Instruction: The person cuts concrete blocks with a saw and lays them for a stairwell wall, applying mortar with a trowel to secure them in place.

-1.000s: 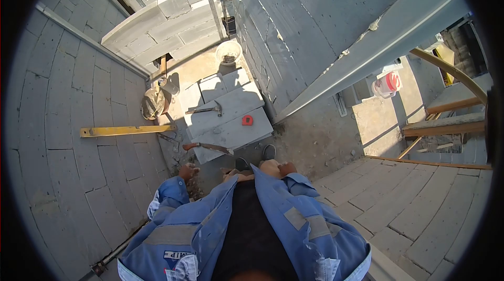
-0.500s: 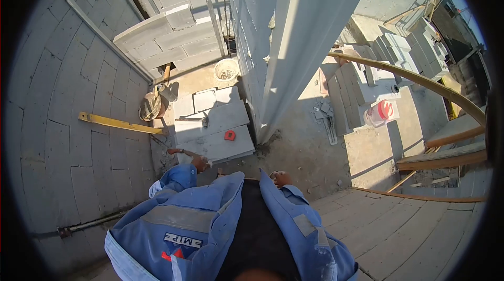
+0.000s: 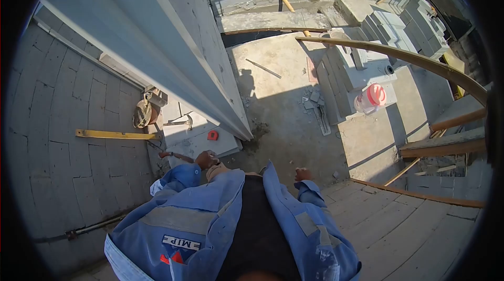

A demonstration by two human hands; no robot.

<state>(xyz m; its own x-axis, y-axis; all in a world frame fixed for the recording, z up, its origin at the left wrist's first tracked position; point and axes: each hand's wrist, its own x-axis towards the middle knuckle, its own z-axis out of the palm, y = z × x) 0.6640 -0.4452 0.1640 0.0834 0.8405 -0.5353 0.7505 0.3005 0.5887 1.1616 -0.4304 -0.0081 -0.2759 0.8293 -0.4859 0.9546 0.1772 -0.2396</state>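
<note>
Two hands: your left hand point(image 3: 206, 160) touches the saw point(image 3: 173, 155), grip unclear; your right hand point(image 3: 302, 174) hangs free beside you, fingers too small to read.
Saw: lies at the edge of the blocks point(image 3: 197, 143), near the tape measure point(image 3: 212, 135).
Risk: a blind grab may meet the teeth, or tip it off.

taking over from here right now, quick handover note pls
Left hand: down at the handsaw, which lies at the edge of the grey blocks; grip unclear.
Right hand: at the person's side, nothing seen in it.
Nearby: hammer and red tape measure on the blocks, yellow level beside them.
Done: no fresh cut shows.
Left: the saw looks not yet lifted.
</note>
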